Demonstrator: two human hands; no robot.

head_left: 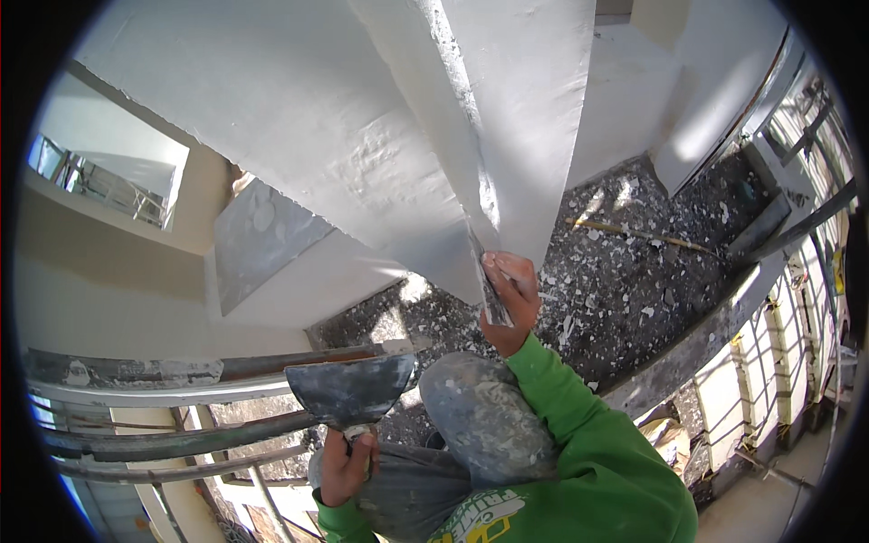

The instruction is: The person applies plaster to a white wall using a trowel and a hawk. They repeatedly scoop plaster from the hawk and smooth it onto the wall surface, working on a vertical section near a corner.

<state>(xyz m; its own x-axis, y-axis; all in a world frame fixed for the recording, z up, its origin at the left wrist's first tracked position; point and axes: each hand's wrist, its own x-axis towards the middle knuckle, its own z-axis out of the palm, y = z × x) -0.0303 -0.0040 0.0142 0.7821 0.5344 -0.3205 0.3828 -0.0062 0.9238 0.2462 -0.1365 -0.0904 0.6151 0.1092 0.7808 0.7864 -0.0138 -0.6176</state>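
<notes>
A broad white plastered wall (299,118) fills the upper part of the view, and its sharp outer corner (471,154) runs down the middle toward the person. All places below are given from that corner. To its right, and lower, lies a dark floor (634,290) strewn with pale flakes of plaster, with a thin yellowish stick (634,233) lying across it. Further right a railing of pale balusters (778,362) curves along the floor's edge. To the left of the corner a grey unfinished patch of wall (258,240) sits beside the white surface, and further left a window opening (100,181) shows. Below and left of the corner, rusty plaster-stained scaffold pipes (163,389) cross in front of the person, between the body and the wall.

Directly beneath the corner, a bent knee in plaster-spattered grey trousers (480,421) rises toward the camera. The right arm in a green sleeve (579,425) reaches up from the lower right, past the knee. The right hand (511,299) is clenched around a narrow putty knife (484,276), whose blade lies on the lower end of the corner. Well below and left of the corner, the left hand (347,466) grips the handle of a wide grey trowel (353,389), held blade-up and level just over the pipes, apart from the wall.
</notes>
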